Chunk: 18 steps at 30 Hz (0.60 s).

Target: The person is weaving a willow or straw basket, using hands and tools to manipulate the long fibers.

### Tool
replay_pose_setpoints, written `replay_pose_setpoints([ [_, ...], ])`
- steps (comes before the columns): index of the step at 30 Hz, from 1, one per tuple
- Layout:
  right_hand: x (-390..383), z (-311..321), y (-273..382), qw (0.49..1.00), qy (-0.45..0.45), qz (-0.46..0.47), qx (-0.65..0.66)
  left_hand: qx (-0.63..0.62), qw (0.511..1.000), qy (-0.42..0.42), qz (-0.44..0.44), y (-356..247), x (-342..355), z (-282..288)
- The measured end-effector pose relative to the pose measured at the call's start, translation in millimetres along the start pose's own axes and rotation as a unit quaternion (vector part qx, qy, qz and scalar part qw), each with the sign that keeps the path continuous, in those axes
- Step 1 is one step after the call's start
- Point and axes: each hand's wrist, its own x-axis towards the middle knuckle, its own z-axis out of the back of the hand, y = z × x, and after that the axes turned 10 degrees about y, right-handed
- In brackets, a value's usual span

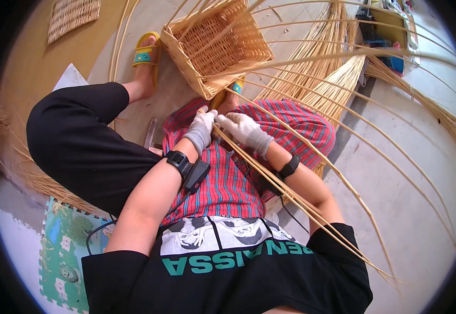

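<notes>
An open wicker basket [222,55] of woven strands rests tilted just beyond my hands, with long unwoven canes [311,141] fanning out from it to the right. My left hand [201,128], in a whitish glove, is closed in front of the basket's near corner, at the ends of a few loose wicker canes [269,175]. Close beside it, my gloved right hand [244,130] has its fingers bent together at the same ends. These canes run back over my lap and under my right forearm. The exact finger contact is partly hidden.
Bundles of long canes [338,78] lie on the floor at the far right. A flat woven panel [73,18] is at the far left. A red striped cloth [212,188] covers my lap. Yellow sandals [147,56] are by the basket, and a patterned foam mat [65,256] is at near left.
</notes>
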Motion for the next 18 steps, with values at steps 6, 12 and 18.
replay_pose_setpoints([
  [6,2.5,24.9,6.3,0.988,0.106,-0.077,0.079,0.111,0.991,0.047,0.056,-8.8,-12.1,1.8],
  [12,5.1,25.7,3.3,0.985,0.104,-0.070,0.115,0.038,0.986,0.162,-0.019,-1.5,-8.6,-3.9],
  [18,14.3,25.2,5.2,0.959,0.074,-0.091,0.259,-0.131,0.979,0.151,-0.045,-0.1,-2.5,-7.5],
])
